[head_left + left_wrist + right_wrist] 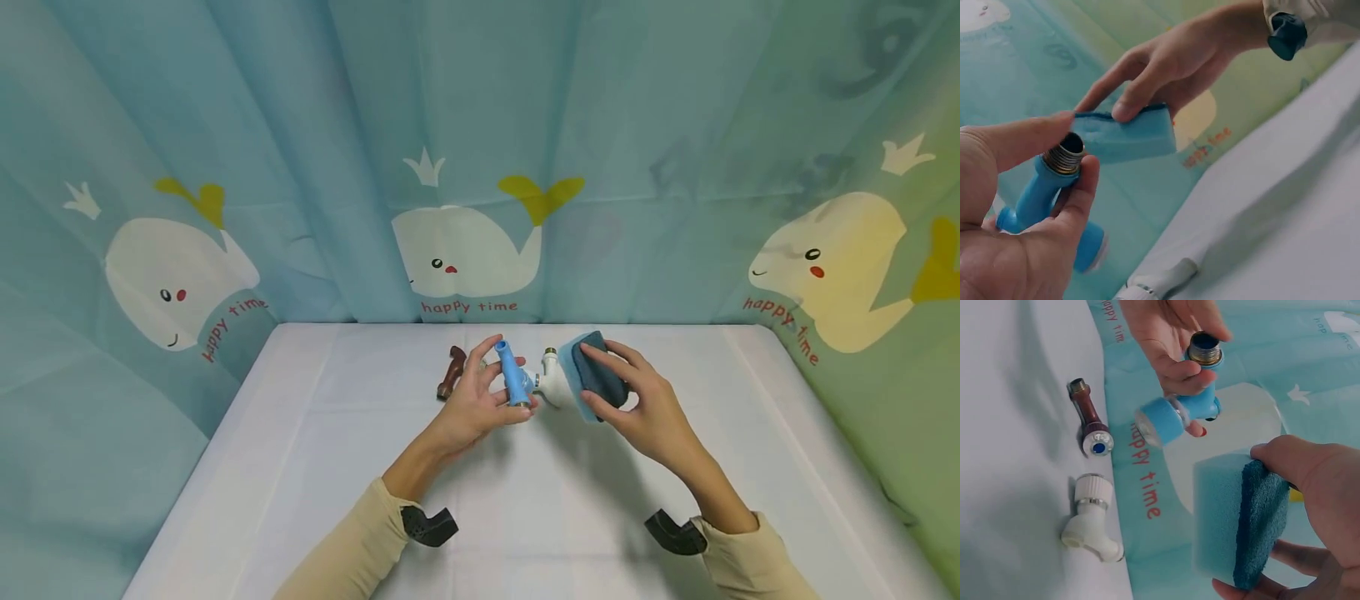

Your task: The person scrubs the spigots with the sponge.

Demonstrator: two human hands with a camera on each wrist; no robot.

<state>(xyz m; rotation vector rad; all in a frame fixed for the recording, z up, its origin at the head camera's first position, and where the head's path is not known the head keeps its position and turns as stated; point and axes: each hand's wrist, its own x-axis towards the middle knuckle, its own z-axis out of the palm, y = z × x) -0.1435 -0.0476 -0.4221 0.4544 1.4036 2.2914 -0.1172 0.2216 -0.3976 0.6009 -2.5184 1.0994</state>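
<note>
My left hand (pixel 474 407) pinches a light blue plastic faucet (pixel 513 377) above the table, thumb and fingers around its threaded end. That open metal-threaded mouth (pixel 1065 155) tilts up between the fingertips in the left wrist view. A two-layer scouring sponge (pixel 1216 515) is in my right hand (pixel 654 410), gripped by its edges between thumb and fingers. Its dark scouring side (pixel 1261 522) lies toward the palm, and the pale blue foam faces the faucet. Between sponge and faucet there is a small gap.
On the white table (pixel 337 467) behind the hands lie a white faucet (pixel 1088 519) and a dark brown faucet (pixel 1088 415). A blue-green curtain (pixel 315 167) with printed whales hangs along the back and sides.
</note>
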